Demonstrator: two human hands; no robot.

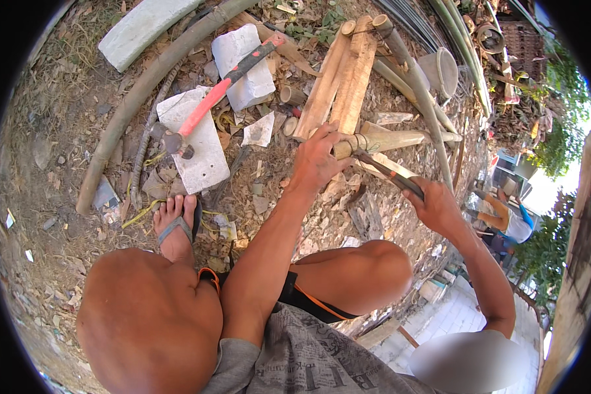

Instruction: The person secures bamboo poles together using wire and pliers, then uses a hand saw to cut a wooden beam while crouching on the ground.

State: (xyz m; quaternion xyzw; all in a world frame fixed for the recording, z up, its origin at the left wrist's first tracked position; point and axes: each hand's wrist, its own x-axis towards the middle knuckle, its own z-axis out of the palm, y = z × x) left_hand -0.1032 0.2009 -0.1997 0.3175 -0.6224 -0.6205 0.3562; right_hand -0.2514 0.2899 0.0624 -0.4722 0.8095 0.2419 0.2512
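My left hand (318, 157) is closed around the near end of a light split-bamboo frame (351, 85), where a short round bamboo crosspiece (381, 141) is tied with dark wire. In my right hand (433, 205) are long dark pincers with a reddish stripe (391, 174). Their jaws reach up and left to the wire-bound end of the crosspiece, close beside my left fingers. Whether the jaws grip the wire is too small to tell. A longer bamboo pole (417, 85) leans along the frame's right side.
A sledgehammer with a red and black handle (210, 108) lies across two pale concrete blocks (203, 161). A curved pole (134, 111) and rusty rebar (144, 134) lie to the left. A bucket (440, 73) stands beyond the frame. Another person (515, 223) is far off right.
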